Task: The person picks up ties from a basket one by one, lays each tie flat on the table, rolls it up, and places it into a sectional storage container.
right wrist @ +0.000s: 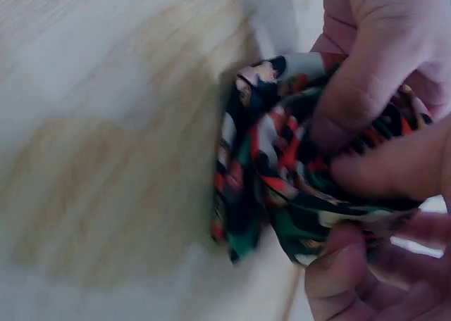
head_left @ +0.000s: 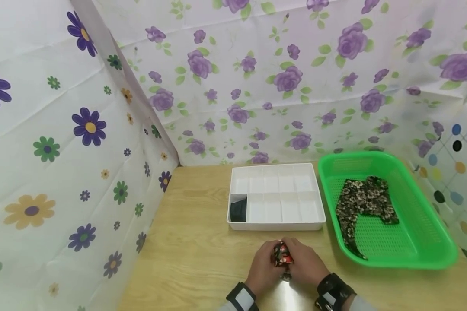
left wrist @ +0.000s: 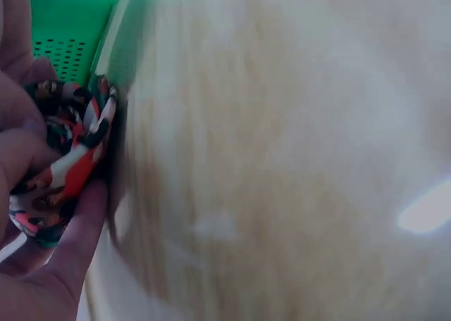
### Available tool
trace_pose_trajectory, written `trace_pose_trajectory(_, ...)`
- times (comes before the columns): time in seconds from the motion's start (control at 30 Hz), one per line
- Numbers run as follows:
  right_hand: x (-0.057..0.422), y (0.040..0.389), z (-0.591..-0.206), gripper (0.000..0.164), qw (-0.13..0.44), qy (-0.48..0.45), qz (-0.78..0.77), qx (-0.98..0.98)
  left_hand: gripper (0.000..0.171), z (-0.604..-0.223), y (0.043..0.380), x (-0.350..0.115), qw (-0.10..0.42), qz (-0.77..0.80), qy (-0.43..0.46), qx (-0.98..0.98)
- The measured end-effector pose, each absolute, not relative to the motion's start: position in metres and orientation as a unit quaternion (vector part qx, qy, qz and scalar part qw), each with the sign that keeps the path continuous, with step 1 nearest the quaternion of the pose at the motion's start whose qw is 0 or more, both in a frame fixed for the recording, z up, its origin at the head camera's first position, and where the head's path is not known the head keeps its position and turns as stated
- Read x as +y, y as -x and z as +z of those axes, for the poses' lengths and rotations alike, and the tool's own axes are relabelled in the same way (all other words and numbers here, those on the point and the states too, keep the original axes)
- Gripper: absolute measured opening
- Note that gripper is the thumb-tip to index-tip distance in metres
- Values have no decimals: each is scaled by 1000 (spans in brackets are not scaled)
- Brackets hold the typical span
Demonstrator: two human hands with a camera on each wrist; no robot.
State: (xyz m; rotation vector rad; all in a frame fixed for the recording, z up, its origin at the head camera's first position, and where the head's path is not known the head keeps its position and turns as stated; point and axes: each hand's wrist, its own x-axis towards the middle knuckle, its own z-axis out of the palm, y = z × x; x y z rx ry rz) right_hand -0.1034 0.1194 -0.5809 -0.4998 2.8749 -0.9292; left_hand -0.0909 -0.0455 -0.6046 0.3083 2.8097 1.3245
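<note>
Both hands meet over the table just in front of the white tray. Between them is a small bundle of multicoloured printed cloth (head_left: 283, 255), rolled or folded up, in red, black, white and green. My left hand (head_left: 263, 267) grips it from the left and my right hand (head_left: 305, 264) from the right. In the right wrist view, thumbs press into the coiled folds of the cloth (right wrist: 282, 159), and a loose flap hangs off one side. The left wrist view shows fingers curled round the cloth (left wrist: 77, 159). Its underside is partly hidden.
The white divided tray (head_left: 276, 226) stands behind the hands, a dark folded cloth (head_left: 238, 210) in its front left compartment. At right, a green basket (head_left: 424, 242) holds a dark flower-patterned cloth (head_left: 363, 201). Flowered sheets (head_left: 233, 86) hang behind and beside the wooden table (head_left: 187, 242).
</note>
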Motion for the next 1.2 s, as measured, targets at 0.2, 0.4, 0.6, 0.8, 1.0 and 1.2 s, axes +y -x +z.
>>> trace_pose_trajectory(0.2,113,97,-587,57,43,83,-356,930,59,-605,81,-34,39,542,24,839)
trace_pose_trajectory(0.4,106,90,-591,57,24,1,-417,908,52,-588,76,-21,85,701,138,694)
trace_pose_trajectory(0.6,103,87,-586,50,22,-22,-464,885,75,-577,76,-17,93,713,119,685)
trace_pose_trajectory(0.8,100,82,-587,60,57,-23,-489,870,73,-583,81,-25,66,665,84,739)
trace_pose_trajectory(1.0,107,83,-589,72,97,-15,-514,852,70,-585,84,-33,81,652,55,752)
trace_pose_trajectory(1.2,129,99,-590,77,163,72,-561,809,65,-582,92,-48,141,683,30,716)
